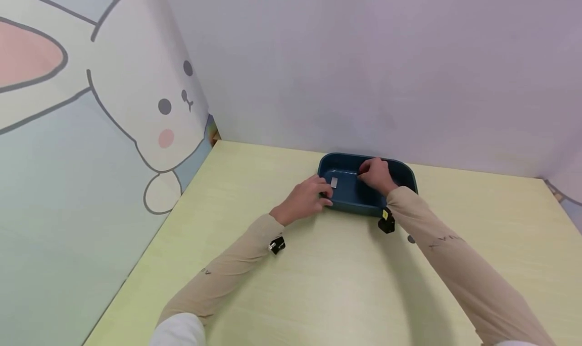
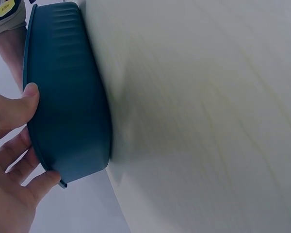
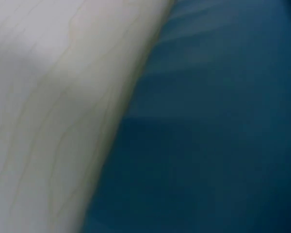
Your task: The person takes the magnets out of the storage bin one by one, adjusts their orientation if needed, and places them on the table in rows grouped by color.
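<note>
A dark blue plastic basin point(image 1: 347, 208) stands at the far side of the table, close to the back wall. My left hand point(image 1: 305, 197) grips its near left rim. In the left wrist view the thumb of that hand point(image 2: 12, 114) lies against the outer side of the basin point(image 2: 70, 97), with other fingers over the rim. Inside the basin, a small pale rectangular piece point(image 1: 334, 183) shows near the left end. My right hand point(image 1: 376, 175) reaches into the basin with bent fingers; I cannot tell if they hold anything. Only the basin's side point(image 3: 199, 121) fills the right wrist view, hiding that hand.
The pale yellow table point(image 1: 327, 280) runs up to a plain wall point(image 1: 364, 73) right behind the basin. To the left stands a wall with a rabbit drawing point(image 1: 132, 83). A small dark round spot point(image 1: 411, 239) shows on the table beside the right forearm.
</note>
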The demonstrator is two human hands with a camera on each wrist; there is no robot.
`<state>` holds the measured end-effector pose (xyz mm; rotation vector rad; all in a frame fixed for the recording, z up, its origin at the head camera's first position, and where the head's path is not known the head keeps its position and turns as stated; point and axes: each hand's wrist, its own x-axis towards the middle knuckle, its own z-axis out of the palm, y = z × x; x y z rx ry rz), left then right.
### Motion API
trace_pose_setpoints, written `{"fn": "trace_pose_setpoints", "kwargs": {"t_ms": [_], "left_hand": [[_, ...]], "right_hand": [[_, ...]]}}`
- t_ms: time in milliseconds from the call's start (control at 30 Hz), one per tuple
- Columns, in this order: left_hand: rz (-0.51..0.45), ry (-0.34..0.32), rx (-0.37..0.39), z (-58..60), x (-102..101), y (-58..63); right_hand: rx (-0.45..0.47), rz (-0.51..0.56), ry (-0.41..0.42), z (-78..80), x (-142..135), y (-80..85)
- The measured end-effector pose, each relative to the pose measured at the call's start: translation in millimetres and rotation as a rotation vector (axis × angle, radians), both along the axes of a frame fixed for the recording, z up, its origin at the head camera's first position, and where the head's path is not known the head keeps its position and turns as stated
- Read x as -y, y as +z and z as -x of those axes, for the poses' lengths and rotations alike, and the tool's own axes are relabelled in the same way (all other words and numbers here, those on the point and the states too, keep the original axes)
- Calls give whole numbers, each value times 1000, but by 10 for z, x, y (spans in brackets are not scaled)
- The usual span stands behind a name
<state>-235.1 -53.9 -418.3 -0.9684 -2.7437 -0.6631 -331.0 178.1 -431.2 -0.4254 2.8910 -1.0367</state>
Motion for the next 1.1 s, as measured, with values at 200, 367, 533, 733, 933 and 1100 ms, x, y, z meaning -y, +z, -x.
{"fn": "trace_pose_setpoints", "kwargs": {"t_ms": [200,367,533,733,933,1100], "left_hand": [[11,1,-5,-5,6,18],[8,4,-4,-10,9,25],[8,3,-7,-12,11,28],[19,-1,1,-14,23,39],[11,1,15,-20,29,45],[24,-6,15,-21,23,51]], "right_hand": [[-4,-120,38,37,86,13],[11,-162,83,31,120,23],[32,-164,97,5,121,45],[32,-160,139,-33,139,84],[44,-181,178,-50,152,86],[38,-185,191,-65,115,64]]}}
